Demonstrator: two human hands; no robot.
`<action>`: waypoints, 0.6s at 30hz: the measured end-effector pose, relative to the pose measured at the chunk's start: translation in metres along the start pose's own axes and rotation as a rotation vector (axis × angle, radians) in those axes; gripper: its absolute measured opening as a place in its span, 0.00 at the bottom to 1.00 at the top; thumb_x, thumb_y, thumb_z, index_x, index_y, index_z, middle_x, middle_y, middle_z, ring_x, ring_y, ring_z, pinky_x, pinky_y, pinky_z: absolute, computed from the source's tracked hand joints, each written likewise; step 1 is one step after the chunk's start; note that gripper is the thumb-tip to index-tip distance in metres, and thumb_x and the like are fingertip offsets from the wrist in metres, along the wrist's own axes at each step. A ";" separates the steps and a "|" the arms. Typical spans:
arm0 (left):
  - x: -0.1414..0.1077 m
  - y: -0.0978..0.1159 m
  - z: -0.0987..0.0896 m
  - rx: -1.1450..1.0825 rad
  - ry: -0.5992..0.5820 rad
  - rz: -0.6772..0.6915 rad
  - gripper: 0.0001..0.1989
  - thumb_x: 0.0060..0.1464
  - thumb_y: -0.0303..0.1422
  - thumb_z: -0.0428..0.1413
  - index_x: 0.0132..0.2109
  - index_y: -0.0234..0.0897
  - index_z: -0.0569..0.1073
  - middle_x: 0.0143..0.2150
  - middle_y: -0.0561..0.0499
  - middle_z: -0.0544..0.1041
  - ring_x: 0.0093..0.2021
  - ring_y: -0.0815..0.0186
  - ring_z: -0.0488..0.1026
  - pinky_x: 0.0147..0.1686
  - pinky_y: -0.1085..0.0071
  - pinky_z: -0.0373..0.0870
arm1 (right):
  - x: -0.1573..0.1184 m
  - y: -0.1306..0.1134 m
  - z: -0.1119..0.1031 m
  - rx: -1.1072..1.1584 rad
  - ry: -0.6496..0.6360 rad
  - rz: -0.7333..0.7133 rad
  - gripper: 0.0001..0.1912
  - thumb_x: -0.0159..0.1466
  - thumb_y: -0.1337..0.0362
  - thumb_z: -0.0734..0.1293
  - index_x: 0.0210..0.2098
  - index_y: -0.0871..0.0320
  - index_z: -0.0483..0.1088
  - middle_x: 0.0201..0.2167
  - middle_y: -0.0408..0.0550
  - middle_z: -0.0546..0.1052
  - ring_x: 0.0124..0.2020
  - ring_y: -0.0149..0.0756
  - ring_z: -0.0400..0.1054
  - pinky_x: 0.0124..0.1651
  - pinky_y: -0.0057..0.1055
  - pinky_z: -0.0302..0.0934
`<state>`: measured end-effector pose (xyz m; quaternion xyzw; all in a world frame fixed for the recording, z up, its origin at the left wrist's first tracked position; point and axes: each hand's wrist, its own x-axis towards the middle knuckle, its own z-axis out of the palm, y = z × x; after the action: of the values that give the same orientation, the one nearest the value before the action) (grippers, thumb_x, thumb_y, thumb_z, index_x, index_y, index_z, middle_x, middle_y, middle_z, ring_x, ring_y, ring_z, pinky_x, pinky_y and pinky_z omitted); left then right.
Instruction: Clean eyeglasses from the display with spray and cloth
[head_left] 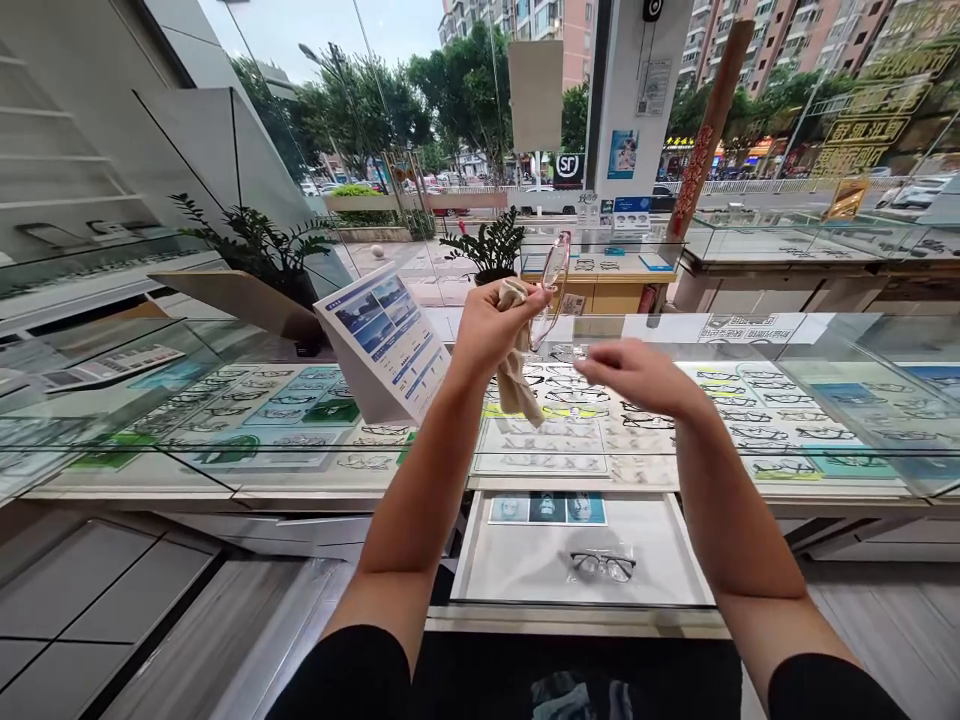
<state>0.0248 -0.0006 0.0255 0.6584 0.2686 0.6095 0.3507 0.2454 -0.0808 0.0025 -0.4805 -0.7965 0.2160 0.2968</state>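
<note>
My left hand [499,315] is raised above the glass counter, its fingers closed on a pair of eyeglasses [556,265] with a pinkish clear frame. The glasses are turned on end, with the lenses beyond my fingertips. A beige cleaning cloth [517,385] is bunched in the same hand and hangs below it. To the right, my right hand [637,375] hovers over the counter, apart from the glasses. Its thumb and forefinger point left with a small gap between them, and nothing shows in it; the other fingers are partly hidden.
Rows of eyeglasses lie under the glass display counter [540,470]. Below, a pulled-out white drawer [517,575] holds dark-framed glasses [602,567] in a clear bag. A printed stand-up card [386,345] stands left of my left forearm. Behind are potted plants [491,245] and a window.
</note>
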 end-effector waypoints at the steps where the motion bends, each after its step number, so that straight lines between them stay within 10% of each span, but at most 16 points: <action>1: -0.007 0.006 0.002 -0.022 0.009 0.006 0.23 0.41 0.51 0.79 0.32 0.38 0.84 0.32 0.50 0.80 0.32 0.68 0.69 0.33 0.70 0.65 | -0.008 -0.009 -0.006 0.039 0.136 -0.040 0.29 0.73 0.37 0.65 0.29 0.54 0.68 0.23 0.39 0.65 0.27 0.32 0.55 0.32 0.33 0.48; 7: -0.044 0.034 0.019 -0.137 0.011 0.031 0.22 0.44 0.53 0.78 0.32 0.40 0.85 0.28 0.52 0.78 0.29 0.69 0.66 0.29 0.70 0.62 | -0.034 -0.050 -0.003 0.110 0.493 -0.177 0.17 0.73 0.48 0.72 0.43 0.56 0.80 0.23 0.37 0.64 0.25 0.31 0.54 0.31 0.33 0.47; 18: -0.064 0.043 0.018 -0.095 -0.086 0.094 0.22 0.45 0.51 0.79 0.32 0.39 0.86 0.27 0.52 0.78 0.27 0.70 0.66 0.27 0.70 0.61 | -0.039 -0.048 0.008 0.227 0.518 -0.246 0.17 0.72 0.48 0.74 0.38 0.56 0.77 0.25 0.40 0.69 0.26 0.30 0.54 0.30 0.33 0.47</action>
<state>0.0321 -0.0795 0.0196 0.6783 0.1928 0.6087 0.3637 0.2234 -0.1372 0.0163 -0.3834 -0.7173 0.1366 0.5656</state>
